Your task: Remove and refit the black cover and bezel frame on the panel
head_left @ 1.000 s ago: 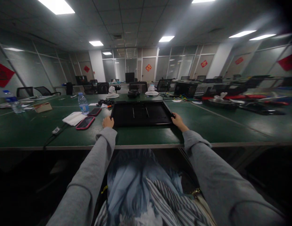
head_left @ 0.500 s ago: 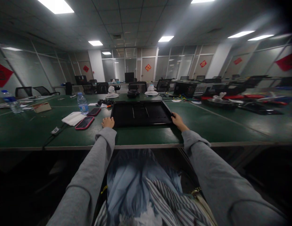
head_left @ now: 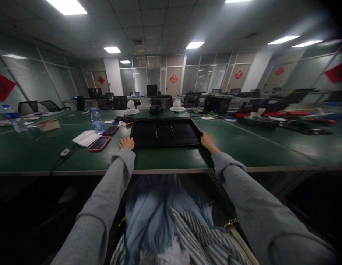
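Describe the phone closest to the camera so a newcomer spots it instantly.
On the green table, the left hand is at the black tray's left edge. Left of that hand, in front of a plastic bottle, lies the pink-rimmed phone. It sits nearer the viewer than the rear phone, its rim brighter.

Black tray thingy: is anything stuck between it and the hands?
Nothing visible. The black tray has the left hand at its left edge and the right hand at its right; the nearer phone lies farther left, not between.
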Available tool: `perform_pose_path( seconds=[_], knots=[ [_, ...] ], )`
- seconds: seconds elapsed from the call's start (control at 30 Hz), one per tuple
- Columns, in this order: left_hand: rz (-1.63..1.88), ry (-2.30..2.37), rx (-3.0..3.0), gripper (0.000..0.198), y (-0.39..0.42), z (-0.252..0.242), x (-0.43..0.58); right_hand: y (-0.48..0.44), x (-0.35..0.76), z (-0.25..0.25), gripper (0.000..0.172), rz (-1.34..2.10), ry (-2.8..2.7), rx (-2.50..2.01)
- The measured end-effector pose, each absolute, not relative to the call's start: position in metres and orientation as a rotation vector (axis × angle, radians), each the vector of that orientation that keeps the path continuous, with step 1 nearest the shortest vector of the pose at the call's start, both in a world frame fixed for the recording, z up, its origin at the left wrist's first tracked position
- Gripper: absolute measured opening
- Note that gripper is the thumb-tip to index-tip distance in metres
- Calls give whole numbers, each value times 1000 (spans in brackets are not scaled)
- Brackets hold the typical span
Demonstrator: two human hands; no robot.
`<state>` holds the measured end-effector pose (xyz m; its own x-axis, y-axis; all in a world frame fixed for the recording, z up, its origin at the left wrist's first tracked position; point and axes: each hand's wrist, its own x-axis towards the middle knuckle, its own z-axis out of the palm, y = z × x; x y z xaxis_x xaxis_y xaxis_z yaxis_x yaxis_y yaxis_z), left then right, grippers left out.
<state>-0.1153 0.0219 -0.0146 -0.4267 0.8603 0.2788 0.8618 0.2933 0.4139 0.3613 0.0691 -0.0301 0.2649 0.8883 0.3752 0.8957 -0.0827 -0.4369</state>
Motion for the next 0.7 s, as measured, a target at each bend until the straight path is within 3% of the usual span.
perform_pose_path(
  seconds=[0.3, 0.53, 0.7],
  knots=[
    [-919, -2219, -1599, 47, -2, -2, -103, 48, 339, -20, 48, -390, -1597, -1882],
    [-944, -2052, -1796, 50, -4, 7, -50, 46, 290, -12, 51, -316, -1498, -1674],
    [-902, -1851, -2113, 49, 5, -5, 19, 50, 214, -19, 56, -201, -1773, -1533]
  ],
)
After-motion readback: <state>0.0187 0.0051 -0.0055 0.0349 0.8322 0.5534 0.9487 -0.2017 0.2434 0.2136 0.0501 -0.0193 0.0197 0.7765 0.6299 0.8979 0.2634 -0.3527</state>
